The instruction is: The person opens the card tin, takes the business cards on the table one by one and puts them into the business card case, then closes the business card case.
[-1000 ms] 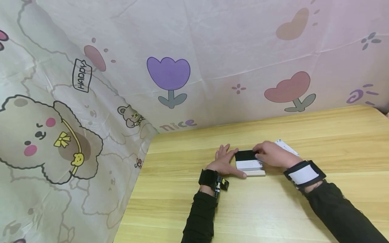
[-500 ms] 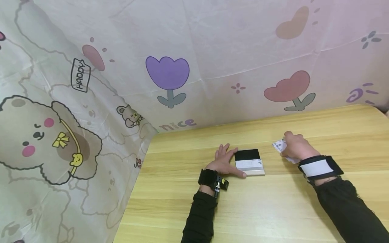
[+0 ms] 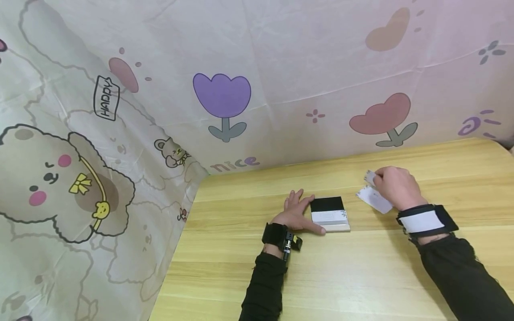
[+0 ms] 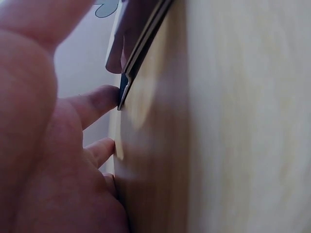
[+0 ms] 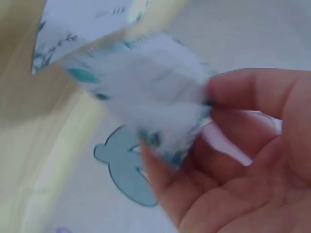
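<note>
Right of the table's middle lies a flat card case, black on its upper part, with white cards showing below. My left hand rests at its left side, fingers spread straight, index finger and thumb touching its corners. In the left wrist view the index fingertip meets the case's shiny edge. My right hand pinches a white card with green leaf print, blurred in the right wrist view. Under and in front of that hand, another white card lies on the wood.
The pale wooden table runs back to a printed cloth hanging behind it. A second stretch of cloth hangs along the left edge. Both wrists wear black straps.
My right hand has left the case, moved right to the loose card, and now lifts a card away from another lying there. The left hand and case stay put.
</note>
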{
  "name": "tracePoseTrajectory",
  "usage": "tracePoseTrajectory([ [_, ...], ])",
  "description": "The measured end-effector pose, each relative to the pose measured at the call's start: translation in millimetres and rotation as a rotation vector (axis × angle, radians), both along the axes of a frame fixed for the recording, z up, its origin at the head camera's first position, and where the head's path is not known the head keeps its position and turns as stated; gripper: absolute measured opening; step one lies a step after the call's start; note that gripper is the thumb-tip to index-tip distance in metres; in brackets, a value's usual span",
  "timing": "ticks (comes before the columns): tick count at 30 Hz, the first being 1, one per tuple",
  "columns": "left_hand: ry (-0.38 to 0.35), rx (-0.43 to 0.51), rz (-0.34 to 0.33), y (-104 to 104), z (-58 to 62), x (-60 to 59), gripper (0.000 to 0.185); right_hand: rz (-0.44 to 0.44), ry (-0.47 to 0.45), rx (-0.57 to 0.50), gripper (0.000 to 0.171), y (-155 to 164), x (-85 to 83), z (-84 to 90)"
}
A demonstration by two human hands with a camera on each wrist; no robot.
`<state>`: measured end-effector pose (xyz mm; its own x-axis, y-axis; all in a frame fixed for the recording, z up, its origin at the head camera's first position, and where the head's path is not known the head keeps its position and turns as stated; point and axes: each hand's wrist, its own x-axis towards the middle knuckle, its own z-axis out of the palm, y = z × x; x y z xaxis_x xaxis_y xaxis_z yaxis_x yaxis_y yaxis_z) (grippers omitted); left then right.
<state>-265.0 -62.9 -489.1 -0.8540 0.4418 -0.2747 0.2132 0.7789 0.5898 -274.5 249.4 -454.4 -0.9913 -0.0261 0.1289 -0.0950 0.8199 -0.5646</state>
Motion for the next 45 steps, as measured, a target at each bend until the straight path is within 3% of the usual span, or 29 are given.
tracePoseTrajectory([
  [3, -0.005, 0.001, 0.003, -0.1, 0.5, -0.3, 0.115, 0.068, 0.030, -0.067, 0.037, -6.4, -2.1, 1.6],
  [11, 0.004, -0.017, 0.003, 0.6, 0.9, -2.8, 0.116, 0.429, -0.053, -0.193, 0.027, -36.3, 1.4, 2.8],
  [14, 0.011, -0.019, 0.003, 1.2, 0.2, -4.1, 0.116, 0.505, -0.091, -0.205, 0.030, -48.2, 4.0, -1.1],
  [22, 0.011, -0.027, 0.001, 2.9, -0.3, -4.4, 0.115, 0.535, -0.078, -0.128, 0.028, -63.9, 7.4, -14.1],
  [45, -0.008, -0.026, 0.003, 1.9, -0.5, -1.9, 0.113, 0.590, -0.108, -0.042, 0.032, -73.7, 10.4, -23.3],
])
